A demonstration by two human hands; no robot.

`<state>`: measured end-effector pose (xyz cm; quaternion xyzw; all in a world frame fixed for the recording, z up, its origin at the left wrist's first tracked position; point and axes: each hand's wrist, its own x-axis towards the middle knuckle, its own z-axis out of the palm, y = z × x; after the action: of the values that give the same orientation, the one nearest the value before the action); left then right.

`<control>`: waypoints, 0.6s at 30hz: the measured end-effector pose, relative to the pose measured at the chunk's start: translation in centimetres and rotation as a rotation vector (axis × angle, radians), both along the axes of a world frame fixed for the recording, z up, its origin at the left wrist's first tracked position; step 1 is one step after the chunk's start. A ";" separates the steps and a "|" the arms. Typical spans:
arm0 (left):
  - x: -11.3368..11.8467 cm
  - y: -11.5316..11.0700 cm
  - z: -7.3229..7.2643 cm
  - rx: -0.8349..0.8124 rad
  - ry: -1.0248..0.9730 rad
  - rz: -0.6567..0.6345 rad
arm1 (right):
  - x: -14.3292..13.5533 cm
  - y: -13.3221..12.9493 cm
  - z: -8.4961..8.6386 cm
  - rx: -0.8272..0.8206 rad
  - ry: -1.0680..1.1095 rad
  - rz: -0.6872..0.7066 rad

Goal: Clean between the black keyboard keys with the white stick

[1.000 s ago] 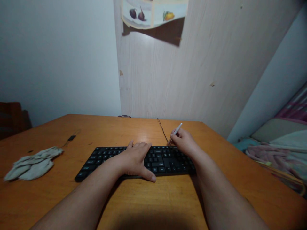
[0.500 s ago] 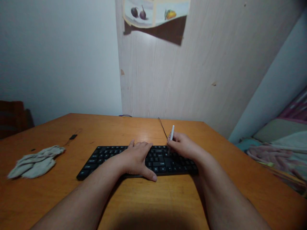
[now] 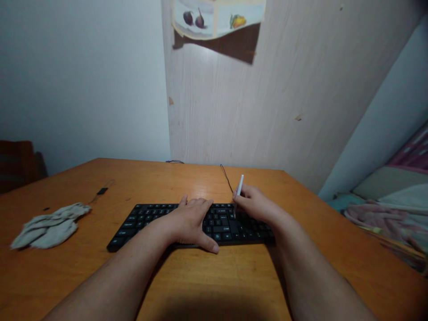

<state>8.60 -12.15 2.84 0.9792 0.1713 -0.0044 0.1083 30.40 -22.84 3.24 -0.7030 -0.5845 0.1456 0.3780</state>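
A black keyboard (image 3: 219, 223) lies flat on the wooden table, partly covered by both hands. My left hand (image 3: 190, 223) rests across its middle with fingers spread, the thumb over the front edge. Held between the fingers of my right hand (image 3: 252, 201) is a slim white pen-like tool (image 3: 240, 185), tilted, its upper end sticking up. Its lower end points down at the keys near the keyboard's right part; I cannot make out whether the tip is a brush or a point.
A crumpled grey cloth (image 3: 50, 226) lies on the table (image 3: 207, 285) at the left. Behind it is a small black tag on a thin cord (image 3: 102, 191). A black cable (image 3: 226, 176) runs back from the keyboard. A wooden chair (image 3: 16, 165) stands far left; bedding (image 3: 377, 214) is at the right.
The white tool's lower end has shifted very slightly within the same spot over the keys. My left hand has stayed in place.
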 end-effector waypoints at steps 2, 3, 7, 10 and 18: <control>0.0 0.0 0.0 -0.005 -0.007 -0.003 | 0.3 0.3 -0.2 0.054 -0.031 -0.047; 0.0 0.1 -0.1 -0.006 -0.009 -0.003 | 0.4 0.4 -0.3 0.075 -0.033 -0.065; 0.0 0.1 -0.3 -0.002 -0.005 0.000 | 0.7 0.8 -0.3 0.141 -0.042 -0.133; 0.0 0.2 -0.4 0.010 0.005 -0.002 | 0.5 0.8 -0.3 0.161 -0.034 -0.108; 0.1 0.1 -0.5 0.008 -0.013 -0.003 | -0.4 0.4 -0.3 0.093 -0.077 0.063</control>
<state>8.70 -12.00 2.36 0.9799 0.1690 0.0023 0.1056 30.05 -22.40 2.91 -0.6710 -0.6266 0.1028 0.3828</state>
